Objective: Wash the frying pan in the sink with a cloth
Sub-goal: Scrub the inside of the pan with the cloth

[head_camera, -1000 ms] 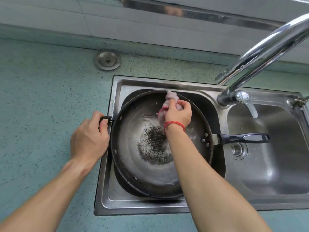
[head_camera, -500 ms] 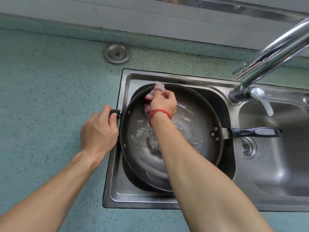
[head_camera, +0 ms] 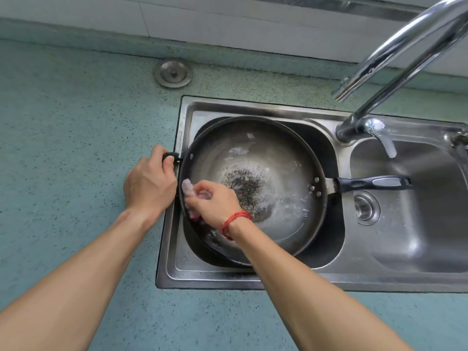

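- While the frying pan (head_camera: 266, 158) sits in the left basin of the sink (head_camera: 228, 107), its long handle (head_camera: 372, 183) reaches out over the right basin;
- the left hand (head_camera: 149, 183) curls round the small side handle (head_camera: 170, 156) at the sink's left rim;
- the right hand (head_camera: 215, 201) grips the cloth (head_camera: 188, 187) against the pan's near-left inner wall.

1. The frying pan (head_camera: 266, 153) is placed in the left basin of the sink (head_camera: 228, 277).
2. Its long handle (head_camera: 372, 183) is pointed over the right basin.
3. The cloth (head_camera: 188, 188) is held by the right hand (head_camera: 215, 201) on the pan's left wall; the small handle (head_camera: 170, 156) beside it is gripped by the left hand (head_camera: 149, 183).
4. The tap (head_camera: 359, 127) is mounted behind, between the basins.
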